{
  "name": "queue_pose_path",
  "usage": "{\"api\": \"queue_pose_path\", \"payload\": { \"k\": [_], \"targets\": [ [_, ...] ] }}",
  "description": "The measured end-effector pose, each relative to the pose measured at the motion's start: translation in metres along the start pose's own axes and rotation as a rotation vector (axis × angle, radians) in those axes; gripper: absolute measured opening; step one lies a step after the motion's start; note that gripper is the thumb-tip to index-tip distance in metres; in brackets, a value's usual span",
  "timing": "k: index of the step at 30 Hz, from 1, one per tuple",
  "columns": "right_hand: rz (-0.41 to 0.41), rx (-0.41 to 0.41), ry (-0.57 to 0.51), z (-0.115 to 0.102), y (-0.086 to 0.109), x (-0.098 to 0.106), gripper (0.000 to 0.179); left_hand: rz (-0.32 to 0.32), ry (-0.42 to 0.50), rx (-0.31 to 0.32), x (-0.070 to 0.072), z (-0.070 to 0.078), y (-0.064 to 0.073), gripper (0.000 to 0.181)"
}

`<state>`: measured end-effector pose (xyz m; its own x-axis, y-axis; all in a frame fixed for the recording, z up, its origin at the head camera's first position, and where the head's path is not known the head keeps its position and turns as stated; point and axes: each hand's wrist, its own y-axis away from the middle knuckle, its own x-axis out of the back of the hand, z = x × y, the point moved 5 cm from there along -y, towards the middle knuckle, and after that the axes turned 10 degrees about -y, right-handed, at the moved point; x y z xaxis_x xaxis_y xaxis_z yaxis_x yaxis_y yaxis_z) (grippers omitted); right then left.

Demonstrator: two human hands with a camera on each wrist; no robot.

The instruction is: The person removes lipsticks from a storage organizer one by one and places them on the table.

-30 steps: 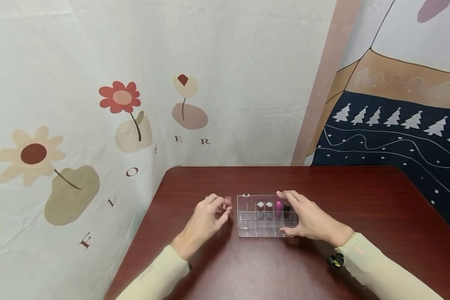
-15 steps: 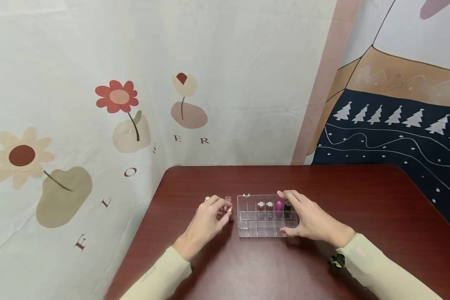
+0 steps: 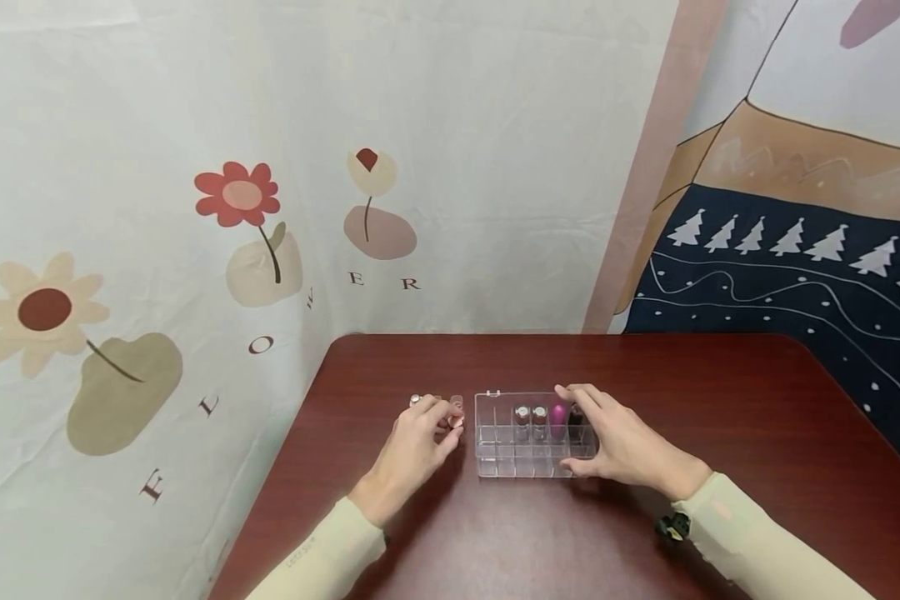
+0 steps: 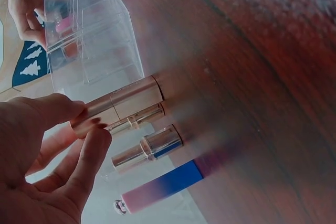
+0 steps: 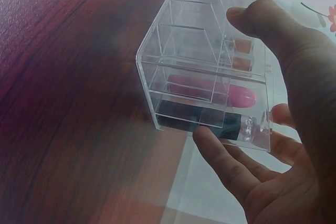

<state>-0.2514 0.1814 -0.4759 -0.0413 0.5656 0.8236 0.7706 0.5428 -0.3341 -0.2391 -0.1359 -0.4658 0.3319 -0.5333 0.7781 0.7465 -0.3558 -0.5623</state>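
My left hand (image 3: 412,446) pinches the top of a rose-gold lipstick tube (image 4: 118,104) between thumb and fingertips. The tube stands upright on the table, just left of a clear compartment organizer (image 3: 495,450). My right hand (image 3: 626,437) holds that organizer by its right end, thumb at the front and fingers round the side and back. In its back row stand two silver-topped tubes (image 3: 522,414), a pink tube (image 5: 241,96) and a dark tube (image 5: 228,124). The front compartments hold nothing visible.
Behind the left hand stand more lipsticks: a thin gold one (image 4: 149,114), a shorter gold one (image 4: 163,141), and a pink-and-blue one (image 4: 168,184). The dark red table (image 3: 540,533) runs back to a flower-printed curtain (image 3: 457,208).
My left hand has shifted slightly right and toward me, so a silver-capped top behind it now shows. My right hand and the organizer stay in place.
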Motion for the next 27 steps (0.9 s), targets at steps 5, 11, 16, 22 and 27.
{"api": "queue_pose_path", "payload": {
  "k": [5,11,16,22,27],
  "targets": [
    [0.011,0.019,0.004,-0.0002,0.0005,-0.0015,0.107,0.043,-0.02,0.004,-0.0001,0.0,0.0011,0.02],
    [0.015,0.026,0.004,-0.0007,0.0008,-0.0019,0.107,0.036,-0.016,0.024,-0.0012,0.0008,0.0019,0.02],
    [0.01,0.021,0.001,-0.0007,0.0014,-0.0021,0.107,0.048,-0.043,0.023,-0.002,0.0021,0.0034,0.022],
    [0.019,0.046,0.012,-0.0012,0.0007,-0.0012,0.107,0.066,-0.05,0.002,-0.0017,0.0034,0.004,0.026],
    [0.024,0.06,0.018,-0.0012,-0.0001,-0.0011,0.108,0.067,-0.054,0.009,0.0009,0.0032,0.0043,0.026]
  ]
}}
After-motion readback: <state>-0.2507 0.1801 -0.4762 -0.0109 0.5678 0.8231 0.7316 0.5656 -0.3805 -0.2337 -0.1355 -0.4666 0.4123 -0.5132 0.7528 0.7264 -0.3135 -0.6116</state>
